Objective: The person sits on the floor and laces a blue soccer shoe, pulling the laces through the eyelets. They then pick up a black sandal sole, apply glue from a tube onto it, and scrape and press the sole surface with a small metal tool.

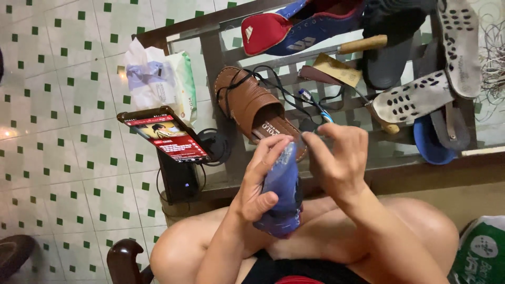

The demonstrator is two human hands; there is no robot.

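Observation:
My left hand (260, 181) grips a blue shoe (283, 192) upright over my lap, fingers wrapped around its upper part. My right hand (336, 155) is beside the shoe's top edge, fingers bent, and holds a toothbrush (315, 108) with a blue and white head that points up and away from me. A brown leather sandal (252, 105) lies on the glass table just beyond my hands.
The glass table (368, 173) with a dark wooden frame carries a red and blue sports shoe (294, 29), perforated insoles (415, 97), a wooden-handled tool (363, 44), black cords and a lit phone (168, 135) on a stand. A tissue pack (158, 79) sits at its left end.

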